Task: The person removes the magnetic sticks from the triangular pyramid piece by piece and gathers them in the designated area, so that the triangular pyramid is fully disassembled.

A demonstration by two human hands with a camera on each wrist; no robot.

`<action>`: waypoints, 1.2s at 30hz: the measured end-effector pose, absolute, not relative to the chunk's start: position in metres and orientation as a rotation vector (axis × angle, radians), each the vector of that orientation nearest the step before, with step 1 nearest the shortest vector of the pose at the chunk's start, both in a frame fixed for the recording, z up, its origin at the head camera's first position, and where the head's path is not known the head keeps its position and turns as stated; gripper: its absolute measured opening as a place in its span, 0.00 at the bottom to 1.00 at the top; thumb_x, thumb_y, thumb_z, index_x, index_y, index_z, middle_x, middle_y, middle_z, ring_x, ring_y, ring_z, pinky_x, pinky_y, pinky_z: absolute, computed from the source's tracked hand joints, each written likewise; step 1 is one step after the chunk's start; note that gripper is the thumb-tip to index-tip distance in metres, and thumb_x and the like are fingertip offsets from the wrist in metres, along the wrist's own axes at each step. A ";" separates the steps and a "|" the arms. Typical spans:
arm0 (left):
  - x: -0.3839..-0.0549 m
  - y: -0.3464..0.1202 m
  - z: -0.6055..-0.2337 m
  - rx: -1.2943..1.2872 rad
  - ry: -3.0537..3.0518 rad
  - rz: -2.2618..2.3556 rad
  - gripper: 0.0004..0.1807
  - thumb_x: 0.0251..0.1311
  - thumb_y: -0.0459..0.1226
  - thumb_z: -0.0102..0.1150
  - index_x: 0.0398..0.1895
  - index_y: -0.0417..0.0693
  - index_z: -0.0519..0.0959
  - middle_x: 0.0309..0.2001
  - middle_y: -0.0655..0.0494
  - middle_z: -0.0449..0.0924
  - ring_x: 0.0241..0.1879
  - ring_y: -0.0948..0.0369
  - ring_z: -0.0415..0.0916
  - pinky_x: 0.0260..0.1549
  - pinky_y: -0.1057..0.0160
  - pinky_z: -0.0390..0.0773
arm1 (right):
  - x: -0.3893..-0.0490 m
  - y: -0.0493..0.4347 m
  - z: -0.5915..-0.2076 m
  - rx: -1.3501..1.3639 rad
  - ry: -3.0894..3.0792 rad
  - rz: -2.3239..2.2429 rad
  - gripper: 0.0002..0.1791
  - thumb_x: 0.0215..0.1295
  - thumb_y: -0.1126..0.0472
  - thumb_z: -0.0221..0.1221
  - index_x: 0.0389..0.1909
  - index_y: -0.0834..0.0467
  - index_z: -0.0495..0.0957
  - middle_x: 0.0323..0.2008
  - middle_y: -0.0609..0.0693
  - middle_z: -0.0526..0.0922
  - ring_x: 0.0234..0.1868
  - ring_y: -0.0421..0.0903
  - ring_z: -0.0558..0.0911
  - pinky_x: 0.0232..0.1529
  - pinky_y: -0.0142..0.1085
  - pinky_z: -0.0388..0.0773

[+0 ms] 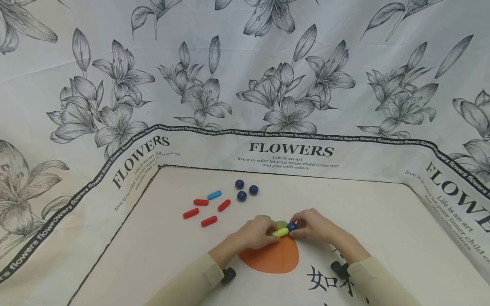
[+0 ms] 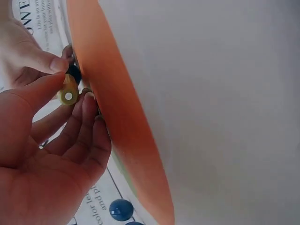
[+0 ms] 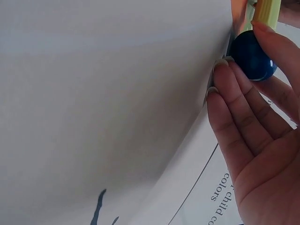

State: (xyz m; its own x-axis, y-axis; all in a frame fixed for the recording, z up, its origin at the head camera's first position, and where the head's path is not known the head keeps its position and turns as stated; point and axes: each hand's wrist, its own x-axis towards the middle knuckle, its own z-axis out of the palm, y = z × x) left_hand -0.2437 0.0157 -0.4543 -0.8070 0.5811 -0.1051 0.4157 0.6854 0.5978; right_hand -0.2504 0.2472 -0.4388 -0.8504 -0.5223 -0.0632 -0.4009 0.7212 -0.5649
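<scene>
Over the printed orange shape (image 1: 273, 257), my left hand (image 1: 257, 233) pinches a short yellow rod (image 1: 280, 232) between thumb and fingers. A dark blue ball (image 1: 292, 226) is held in the fingertips of my right hand (image 1: 315, 226). The rod's inner end meets the ball, as the right wrist view shows with the ribbed yellow rod (image 3: 268, 11) against the ball (image 3: 253, 55). In the left wrist view the rod's free end (image 2: 68, 96) shows a pale round spot. Fingertips of both hands are close to the cloth surface.
Three dark blue balls (image 1: 241, 196) lie farther back. To their left are several red rods (image 1: 209, 221) and one light blue rod (image 1: 214, 195). A flower-printed cloth (image 1: 291, 106) rises behind and at the sides. Black wrist devices (image 1: 228, 276) are strapped at the sleeves.
</scene>
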 end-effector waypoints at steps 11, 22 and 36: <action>-0.247 0.021 -0.455 0.698 2.599 0.821 0.11 0.67 0.44 0.67 0.47 0.50 0.85 0.32 0.63 0.75 0.34 0.65 0.72 0.36 0.68 0.72 | -0.252 0.247 -0.440 -0.732 2.703 -0.822 0.15 0.61 0.56 0.73 0.45 0.59 0.86 0.25 0.43 0.79 0.28 0.41 0.75 0.29 0.32 0.73; -0.247 0.018 -0.452 0.713 2.570 0.870 0.09 0.66 0.42 0.68 0.44 0.50 0.86 0.33 0.63 0.76 0.34 0.65 0.71 0.37 0.68 0.72 | -0.251 0.247 -0.440 -0.738 2.708 -0.828 0.14 0.61 0.56 0.72 0.45 0.59 0.86 0.26 0.43 0.80 0.29 0.40 0.75 0.30 0.32 0.74; -0.248 0.003 -0.453 0.754 2.537 0.952 0.08 0.63 0.39 0.71 0.44 0.49 0.85 0.34 0.63 0.77 0.36 0.65 0.72 0.40 0.70 0.76 | -0.252 0.247 -0.441 -0.708 2.717 -0.819 0.14 0.62 0.54 0.72 0.44 0.58 0.87 0.27 0.42 0.80 0.29 0.41 0.76 0.30 0.32 0.75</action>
State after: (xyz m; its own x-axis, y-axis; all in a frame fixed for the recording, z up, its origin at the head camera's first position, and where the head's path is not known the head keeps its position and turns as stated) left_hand -0.2478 0.0035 -0.4531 -0.8065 0.5799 -0.1149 0.3613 0.6374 0.6806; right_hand -0.2524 0.2472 -0.4414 -0.8608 -0.5046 -0.0661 -0.3839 0.7291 -0.5666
